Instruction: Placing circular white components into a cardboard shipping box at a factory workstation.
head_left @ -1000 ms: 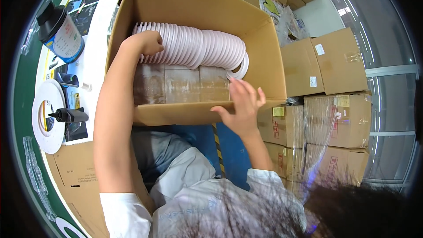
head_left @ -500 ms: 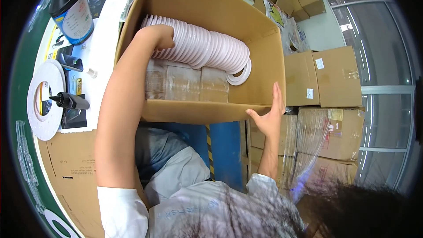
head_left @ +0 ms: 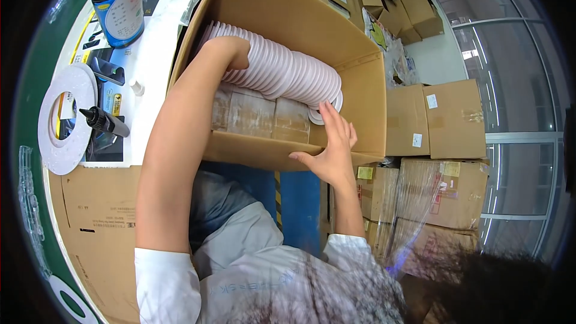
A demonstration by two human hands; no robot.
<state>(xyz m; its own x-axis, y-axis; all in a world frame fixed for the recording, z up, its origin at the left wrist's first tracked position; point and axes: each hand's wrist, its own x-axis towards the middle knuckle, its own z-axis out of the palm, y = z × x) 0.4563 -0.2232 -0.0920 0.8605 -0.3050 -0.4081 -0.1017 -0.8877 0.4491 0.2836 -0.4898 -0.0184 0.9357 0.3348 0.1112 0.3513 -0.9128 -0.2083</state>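
A long row of white flat rings [head_left: 294, 72] stands on edge, tightly packed, inside an open cardboard box [head_left: 288, 144]. My left hand [head_left: 235, 53] reaches in over the left end of the row. Its fingers curl closed against the rings, and their tips are hidden. My right hand [head_left: 333, 155] is open over the near rim, thumb spread and fingertips at the row's right end, where a ring leans. Below the row, brown blocks wrapped in clear film [head_left: 255, 114] line the box; I cannot tell what they hold.
On the left table are a black-capped bottle [head_left: 123, 15], a small dark dropper bottle [head_left: 103, 121] and loose large white rings [head_left: 53, 123]. Stacked cartons [head_left: 450, 117] stand at the right, some in stretch film. More cartons [head_left: 417, 12] lie at the far right.
My right hand has moved left from the box's right corner to the end of the ring row. My left hand stays at the row's left end. The whole view has shifted slightly.
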